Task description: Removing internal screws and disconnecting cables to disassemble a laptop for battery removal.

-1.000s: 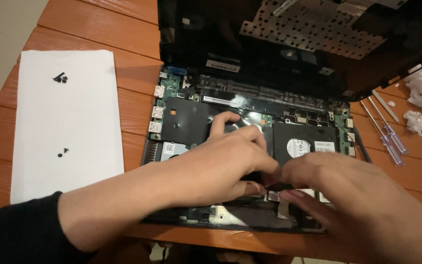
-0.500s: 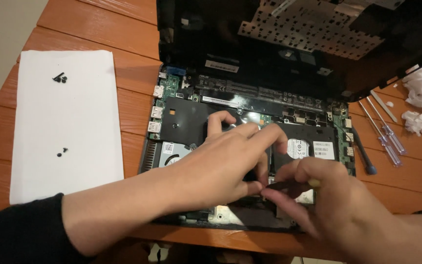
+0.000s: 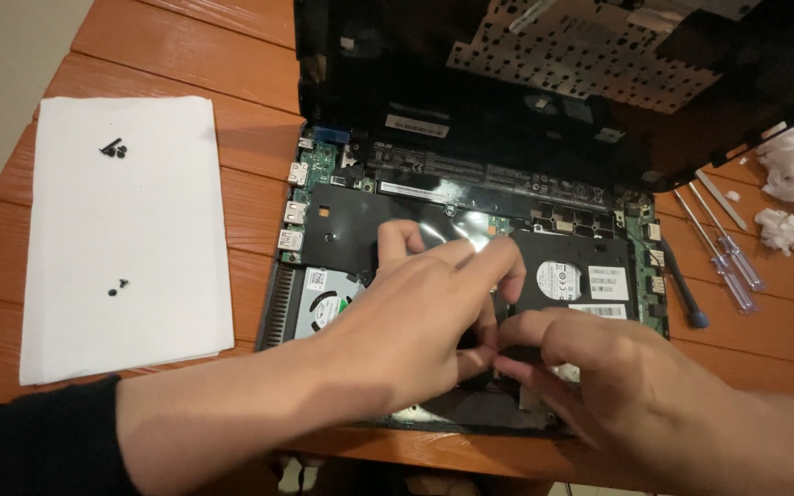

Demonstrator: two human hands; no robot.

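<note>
Hands — left hand (image 3: pixel 415 321), right hand (image 3: pixel 636 395) — meet inside opened laptop (image 3: pixel 470 193).

The lower middle of the opened laptop (image 3: pixel 470 230) is covered by the left hand (image 3: pixel 415 321) and the right hand (image 3: pixel 618 377), so what is pinched between the fingertips cannot be made out. The raised keyboard panel (image 3: pixel 581 55) is cut off by the top edge of the frame, and the crumpled tissues (image 3: pixel 788 197) by the right edge. The tiny dark screws (image 3: pixel 112 147) on the white paper sheet (image 3: pixel 121 239) at the left are too small to be counted with certainty.
</note>
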